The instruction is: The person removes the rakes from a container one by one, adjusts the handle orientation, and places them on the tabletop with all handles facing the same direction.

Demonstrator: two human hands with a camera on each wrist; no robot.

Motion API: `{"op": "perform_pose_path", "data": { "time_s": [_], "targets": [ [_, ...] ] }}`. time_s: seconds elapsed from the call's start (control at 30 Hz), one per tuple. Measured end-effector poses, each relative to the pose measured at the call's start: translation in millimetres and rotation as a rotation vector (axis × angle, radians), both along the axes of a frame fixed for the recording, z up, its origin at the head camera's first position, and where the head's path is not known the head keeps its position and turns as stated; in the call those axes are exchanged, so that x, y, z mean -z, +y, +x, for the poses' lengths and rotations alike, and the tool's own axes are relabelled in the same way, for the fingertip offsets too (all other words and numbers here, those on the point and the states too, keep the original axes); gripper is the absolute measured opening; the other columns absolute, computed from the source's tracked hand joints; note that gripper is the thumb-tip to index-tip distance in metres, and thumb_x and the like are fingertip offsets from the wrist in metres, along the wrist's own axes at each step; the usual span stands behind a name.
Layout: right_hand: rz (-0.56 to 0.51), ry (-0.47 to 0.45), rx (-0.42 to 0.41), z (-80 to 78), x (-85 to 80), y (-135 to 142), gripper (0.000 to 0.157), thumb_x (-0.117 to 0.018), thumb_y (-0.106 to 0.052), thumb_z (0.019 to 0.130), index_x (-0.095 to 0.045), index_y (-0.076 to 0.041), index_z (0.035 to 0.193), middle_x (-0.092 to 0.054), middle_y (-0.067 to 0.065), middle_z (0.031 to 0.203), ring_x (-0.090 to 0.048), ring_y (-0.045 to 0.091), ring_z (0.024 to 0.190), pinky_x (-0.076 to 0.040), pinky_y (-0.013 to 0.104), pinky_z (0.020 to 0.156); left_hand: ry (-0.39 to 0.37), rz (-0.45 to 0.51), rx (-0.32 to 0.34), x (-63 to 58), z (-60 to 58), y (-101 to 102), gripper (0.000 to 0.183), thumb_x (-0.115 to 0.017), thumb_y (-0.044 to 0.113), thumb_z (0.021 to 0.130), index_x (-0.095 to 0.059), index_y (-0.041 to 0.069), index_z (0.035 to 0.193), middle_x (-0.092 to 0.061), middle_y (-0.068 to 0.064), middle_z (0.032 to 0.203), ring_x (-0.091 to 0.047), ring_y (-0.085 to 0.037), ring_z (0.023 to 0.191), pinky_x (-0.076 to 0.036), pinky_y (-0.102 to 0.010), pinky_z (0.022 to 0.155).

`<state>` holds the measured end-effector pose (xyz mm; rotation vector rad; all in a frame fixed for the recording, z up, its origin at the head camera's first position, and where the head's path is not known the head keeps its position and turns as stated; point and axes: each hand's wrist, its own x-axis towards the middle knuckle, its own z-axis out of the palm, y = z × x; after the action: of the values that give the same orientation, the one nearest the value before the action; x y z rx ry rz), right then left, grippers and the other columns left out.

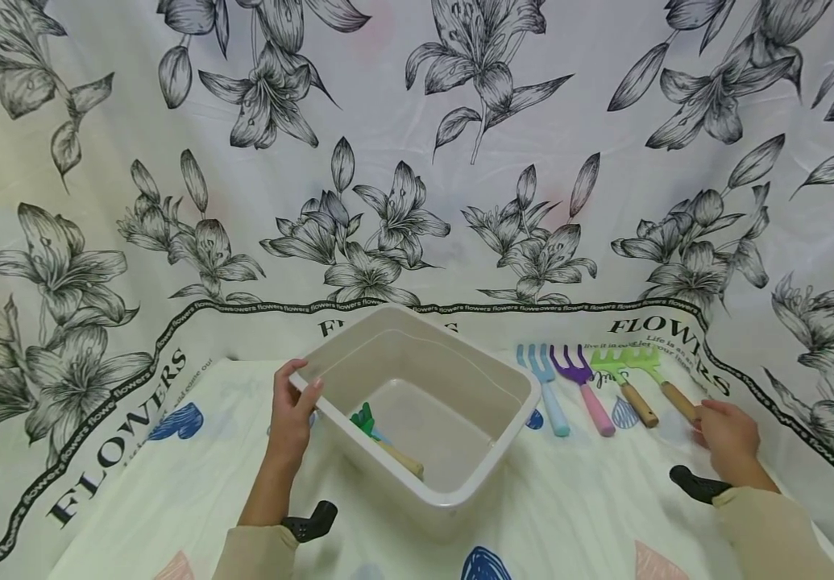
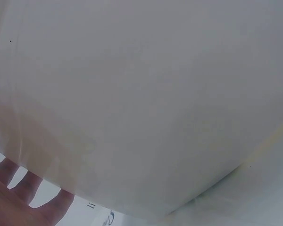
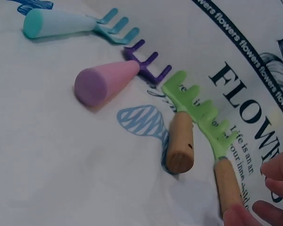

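Note:
A beige plastic bin [image 1: 449,501] stands turned cornerwise at the middle of the table. My left hand [image 1: 293,411] grips its left corner, thumb over the rim and fingers along the outside. Inside lies a tool with dark green prongs and a wooden handle [image 1: 404,459], with a bit of blue beside it. At the right, my right hand [image 1: 730,439] is at the handle end of the rightmost light green hand rake [image 1: 670,395]. In the right wrist view its thumb overlaps the wooden handle [image 3: 227,181], while the other fingers [image 3: 279,170] stand apart from it.
Left of that rake lie a second green hand rake [image 1: 634,399], a purple hand rake with a pink handle [image 1: 594,403] and a light blue hand rake [image 1: 553,399]. A flower-printed cloth [image 1: 134,483] covers the table, and a matching curtain [image 1: 387,97] hangs behind.

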<state>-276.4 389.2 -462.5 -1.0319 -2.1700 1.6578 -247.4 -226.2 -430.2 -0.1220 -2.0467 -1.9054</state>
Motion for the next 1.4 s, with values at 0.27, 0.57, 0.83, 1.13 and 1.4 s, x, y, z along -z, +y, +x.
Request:
{"op": "perform_pose_path", "data": {
  "time_s": [0.27,0.57,0.83,1.13,1.4],
  "targets": [
    [0.044,0.054,-0.117,-7.2,-23.6,-19,0.052,-0.051,-0.018,0.097,-0.040,0.000,0.144,-0.050,0.018,0.125,-0.055,0.004,0.072,-0.055,0.024,0.069,0.007,0.011,-0.004,0.5,-0.9,0,0.049,-0.049,0.025,0.102,-0.024,0.015,0.143,-0.038,-0.014,0.142,-0.045,-0.037,0.123,-0.038,-0.053,0.100],
    [0.109,0.119,-0.310,-15.8,-59.3,-57,0.055,-0.047,-0.032,0.102,-0.038,0.001,0.145,-0.041,0.022,0.144,-0.059,0.019,0.098,-0.054,0.025,0.075,0.012,0.016,0.007,-0.4,0.1,2,0.048,-0.049,0.023,0.103,-0.024,0.015,0.143,-0.037,-0.014,0.143,-0.045,-0.036,0.124,-0.037,-0.052,0.101],
    [0.153,0.235,-0.462,-18.2,-92.0,-99,0.059,-0.047,-0.041,0.101,-0.040,-0.001,0.145,-0.044,0.020,0.140,-0.058,0.022,0.108,-0.053,0.024,0.079,-0.001,0.007,0.002,-1.5,0.6,2,0.049,-0.049,0.024,0.102,-0.024,0.015,0.144,-0.037,-0.015,0.143,-0.045,-0.036,0.124,-0.037,-0.052,0.101],
    [0.128,0.366,-0.641,-27.4,-128.8,-152,0.056,-0.053,-0.036,0.100,-0.044,0.001,0.140,-0.047,0.020,0.134,-0.060,0.026,0.109,-0.053,0.028,0.082,0.001,0.013,-0.002,0.6,-1.9,0,0.049,-0.049,0.025,0.102,-0.024,0.015,0.143,-0.037,-0.015,0.144,-0.044,-0.038,0.124,-0.037,-0.055,0.100],
    [0.136,0.425,-0.837,-39.1,-156.2,-214,0.045,-0.057,-0.025,0.100,-0.048,-0.003,0.138,-0.051,0.018,0.131,-0.058,0.035,0.112,-0.051,0.042,0.089,0.009,0.024,0.009,-0.3,-1.2,0,0.049,-0.049,0.023,0.102,-0.024,0.014,0.144,-0.037,-0.016,0.143,-0.044,-0.038,0.124,-0.036,-0.055,0.101]
  ]
}}
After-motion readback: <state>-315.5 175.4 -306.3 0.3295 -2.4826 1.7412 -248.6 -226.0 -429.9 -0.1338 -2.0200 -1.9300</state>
